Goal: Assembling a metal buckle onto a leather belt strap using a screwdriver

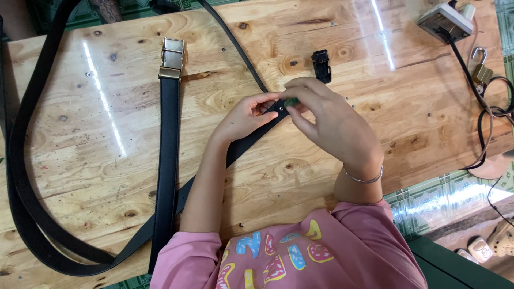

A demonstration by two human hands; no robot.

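A long black leather belt (243, 147) loops around the wooden tabletop (107, 123). My left hand (245, 116) pinches the belt's end near the table's middle, where a small hole shows. My right hand (326, 118) meets it there and holds a small green thing (292, 101) at its fingertips, pressed against the belt end. A second black belt (167, 160) with a gold metal buckle (172, 58) lies straight to the left of my hands. A small black clip (321, 65) rests just beyond my right hand.
A white power strip (445, 20) sits at the far right corner with a black cable (484, 107) trailing along the right edge. A brass padlock (481, 69) lies beside it. Green tiled floor and shoes show past the table's right side.
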